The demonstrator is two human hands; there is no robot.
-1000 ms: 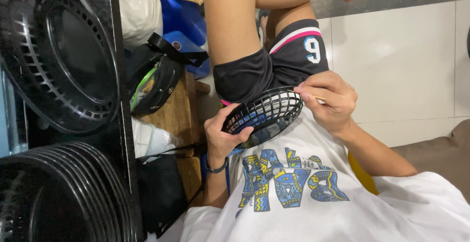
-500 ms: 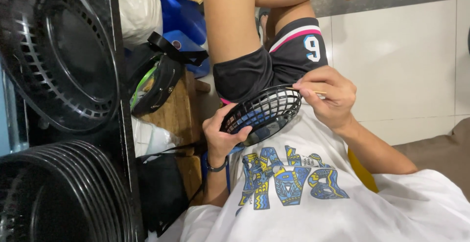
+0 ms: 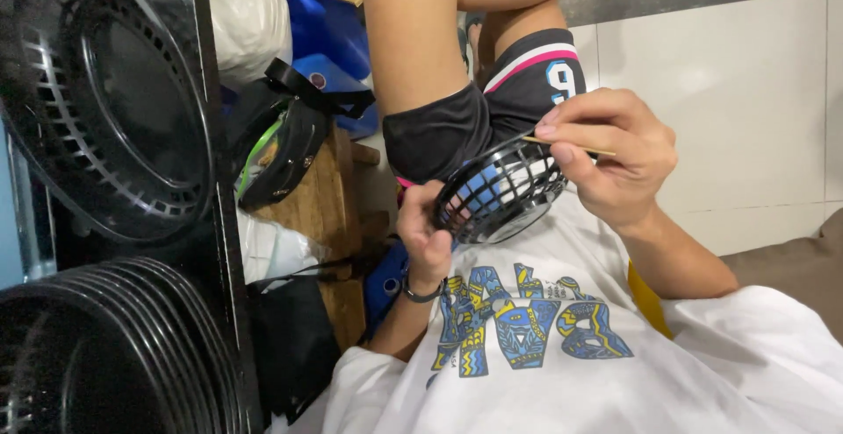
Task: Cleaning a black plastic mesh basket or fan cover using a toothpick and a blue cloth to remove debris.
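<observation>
A single view is given, taken from a camera worn on the head and aimed down along the body at close range. The white printed shirt (image 3: 562, 355) is seen at the lower right of the frame, the bent legs at the upper centre, and the tiled floor (image 3: 746, 92) at the upper right. The hands are caught near the centre, very near the lens. Stacked black grilles (image 3: 105, 109) are cropped along the left edge. No second view is provided.
</observation>
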